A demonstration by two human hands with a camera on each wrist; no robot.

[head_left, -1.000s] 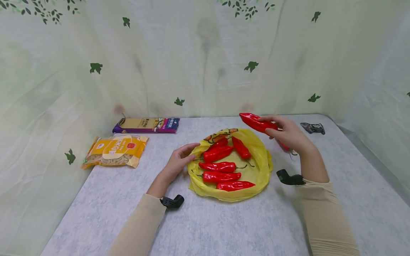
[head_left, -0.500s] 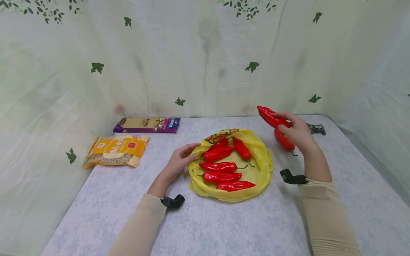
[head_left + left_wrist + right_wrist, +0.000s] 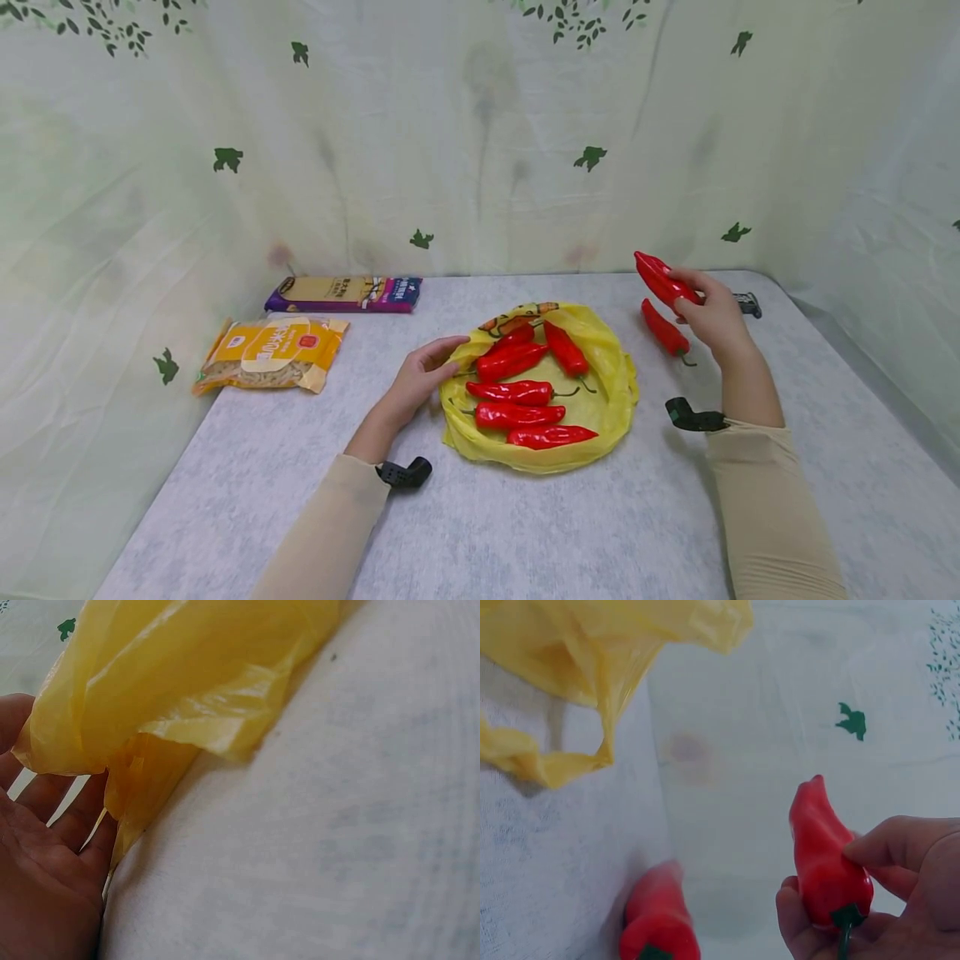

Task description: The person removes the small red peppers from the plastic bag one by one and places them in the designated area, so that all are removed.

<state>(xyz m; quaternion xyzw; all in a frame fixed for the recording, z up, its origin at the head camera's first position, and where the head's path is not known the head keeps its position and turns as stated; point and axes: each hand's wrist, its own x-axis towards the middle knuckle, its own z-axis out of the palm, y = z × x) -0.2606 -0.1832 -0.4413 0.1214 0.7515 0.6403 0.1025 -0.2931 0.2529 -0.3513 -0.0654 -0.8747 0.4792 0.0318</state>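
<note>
In the head view, my left hand (image 3: 420,379) holds the left rim of an opened yellow plastic bag (image 3: 615,417), thumb and fingers about its edge. Several glossy red chili peppers (image 3: 517,415) lie inside the bag. Crinkled yellow plastic fills the upper left wrist view, against the left hand (image 3: 52,847). Over the back right of the table, my right hand (image 3: 712,312) pinches one red pepper (image 3: 663,279), raised and tip pointing up-left. The right wrist view shows its green stem end on that pepper (image 3: 825,870). Below the held one, another red pepper (image 3: 664,327) lies on the table.
A small dark packet (image 3: 748,305) is partly hidden behind the right hand. At the left lie an orange pasta bag (image 3: 270,354) and a long purple-and-tan package (image 3: 343,294). A patterned curtain (image 3: 480,142) stands along the table's back edge.
My right hand has moved rightward with the pepper, away from above the bag, uncovering the pepper on the table and partly covering the dark packet. The left hand stays at the rim.
</note>
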